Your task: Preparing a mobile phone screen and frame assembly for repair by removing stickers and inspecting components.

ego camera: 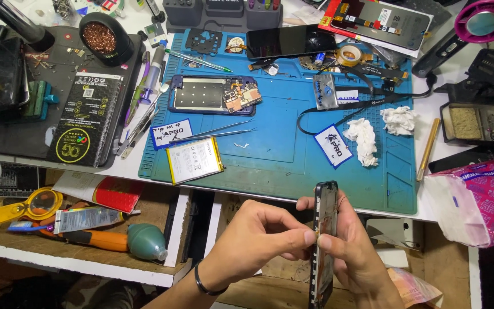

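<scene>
Head view looks down on our two hands low in the middle of the frame, and much of what they hold is hard to read: the phone frame (325, 240) stands edge-on to us, so we see only a thin dark strip, its lower end runs out at the bottom edge of the frame, and its inner face is hidden. Our left hand (258, 237) comes in from the lower left with a dark band at the wrist, fingers curled, thumb and forefinger pinched on the near edge of the phone frame; that grip is closed on it. Our right hand (353, 249) sits just behind and to the right, fingers wrapped round the far edge, its grip closed on the same piece, and its wrist is cut off at the bottom. The phone frame hangs in front of the worktop (447, 114), below the near edge of the blue mat (293, 154), touching neither. On the mat, well apart from the hands, lie an opened phone (212, 94) at upper centre, a battery (194, 160) at its lower left corner, two tweezers (218, 131) between them, and white tissue wads (364, 140) to the right. Bare mat lies in the middle, above the hands.
</scene>
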